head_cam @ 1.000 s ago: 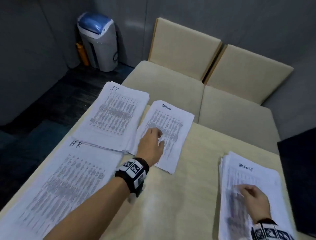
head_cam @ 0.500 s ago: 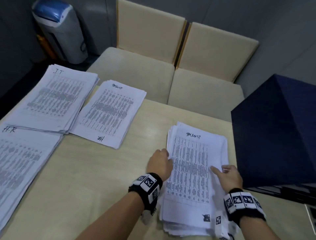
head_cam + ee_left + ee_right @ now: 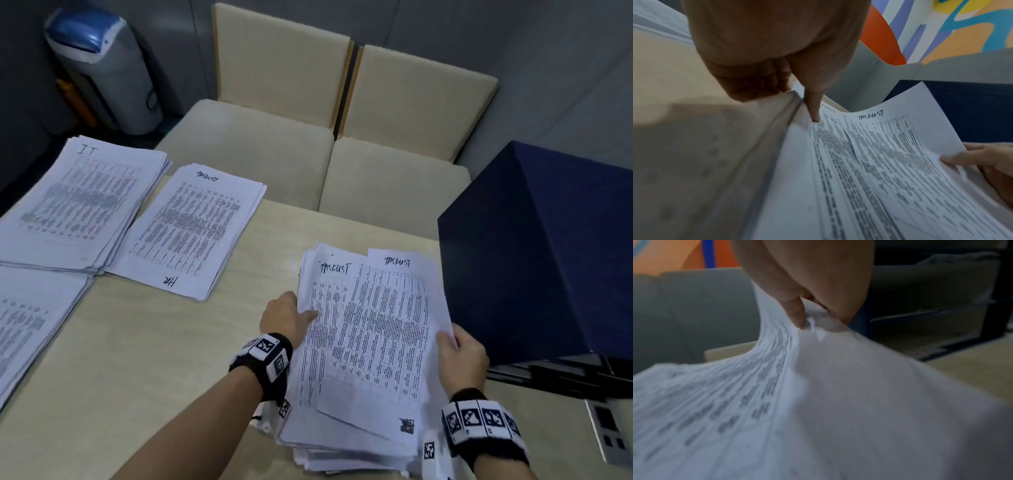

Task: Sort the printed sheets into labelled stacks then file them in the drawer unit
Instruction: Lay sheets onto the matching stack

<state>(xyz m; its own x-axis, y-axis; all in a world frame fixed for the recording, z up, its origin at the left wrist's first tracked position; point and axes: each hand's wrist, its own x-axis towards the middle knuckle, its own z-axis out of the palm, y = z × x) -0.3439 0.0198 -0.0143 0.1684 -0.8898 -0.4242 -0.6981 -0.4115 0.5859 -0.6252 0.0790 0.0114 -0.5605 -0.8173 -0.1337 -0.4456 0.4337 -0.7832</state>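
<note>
Right hand pinching the right edge of the top sheet, headed "TASKLIST" in pen, raised off the unsorted pile near the bench front. Left hand with fingers curled at the pile's left edge, thumb pressed on the next sheet, also headed "TASKLIST". Farther left, stacks marked "IT", "TASKLIST". Dark blue drawer unit at right.

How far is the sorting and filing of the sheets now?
Done: IT stack, a second labelled stack and a third pile lie sorted. In hand: right hand lifts the top sheet off the unsorted pile; left hand steadies it. Left: that pile, then filing in the drawer unit.
</note>
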